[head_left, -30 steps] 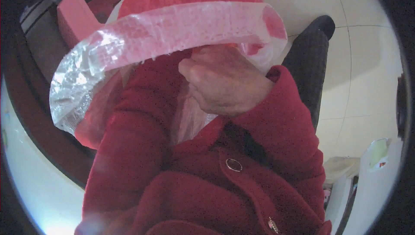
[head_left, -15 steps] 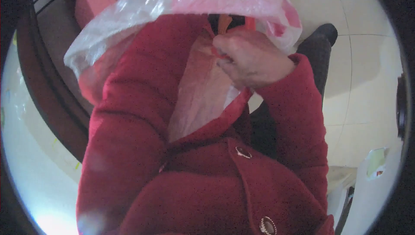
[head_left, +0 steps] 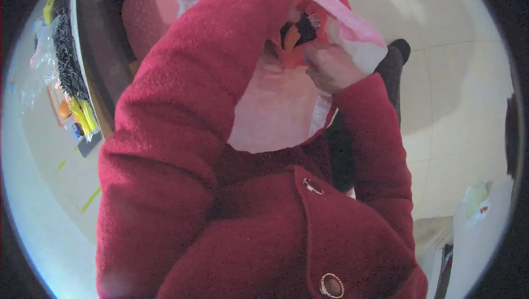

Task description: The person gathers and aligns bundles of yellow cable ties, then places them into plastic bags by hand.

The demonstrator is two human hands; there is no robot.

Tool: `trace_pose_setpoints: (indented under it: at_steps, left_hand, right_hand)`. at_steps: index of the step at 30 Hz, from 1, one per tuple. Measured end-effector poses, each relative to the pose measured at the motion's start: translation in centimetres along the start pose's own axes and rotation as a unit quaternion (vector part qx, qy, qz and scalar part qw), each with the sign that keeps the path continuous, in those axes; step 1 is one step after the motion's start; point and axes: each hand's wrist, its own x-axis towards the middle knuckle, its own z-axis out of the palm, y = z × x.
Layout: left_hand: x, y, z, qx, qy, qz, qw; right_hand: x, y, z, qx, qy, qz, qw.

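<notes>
My right hand [head_left: 332,69] is closed on the edge of a red and pinkish-white plastic bag [head_left: 275,114], which lies against the red coat. From the left, my left sleeve reaches over the bag to its opening. Only a little of my left hand [head_left: 295,15] shows there, and its fingers are hidden. Between the hands, the opening shows black material [head_left: 304,30] and an orange strip [head_left: 291,36], too unclear to name. A pink-edged plastic flap [head_left: 344,12] runs along the bag's upper right.
At the left, a white tabletop [head_left: 38,150] bears a heap of dark thin pieces [head_left: 67,56], yellow strips [head_left: 82,116] and clear plastic. A pink basket [head_left: 149,12] stands at the upper left. A dark shoe [head_left: 401,50] rests on the tiled floor [head_left: 441,90].
My left arm has moved up and now covers the bag's left side. The bag's opening shows more of its contents. The view has shifted, bringing the items on the tabletop into sight.
</notes>
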Motion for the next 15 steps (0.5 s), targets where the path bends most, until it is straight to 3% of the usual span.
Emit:
trace_pose_setpoints:
  at_steps: [3, 4, 6, 9, 13, 15]
  left_hand:
    - [-2.6, 3.2, 0.3, -0.002, -0.014, -0.054, 0.998]
    - [-0.9, 3.5, 1.0, -0.01, -0.009, -0.043, 0.999]
    - [-3.7, 4.7, -0.2, -0.052, -0.003, -0.005, 0.999]
    - [-8.0, 5.2, -2.3, -0.115, 0.004, 0.057, 0.992]
    - [-14.5, 4.4, -4.5, -0.191, 0.013, 0.152, 0.97]
    - [-15.7, 2.7, -5.2, -0.227, 0.012, 0.199, 0.953]
  right_hand:
    - [-0.3, -1.9, -1.4, -0.046, -0.051, 0.059, 0.996]
    - [-0.6, 1.2, -0.1, -0.067, -0.041, 0.052, 0.996]
    - [-1.2, 1.2, -0.5, -0.136, -0.022, 0.023, 0.99]
    - [-1.6, -0.8, -2.3, -0.071, -0.05, 0.115, 0.99]
    - [-4.0, -4.4, -6.3, 0.065, 0.071, 0.112, 0.989]
    - [-4.8, -3.7, -8.1, 0.113, 0.227, 0.069, 0.965]
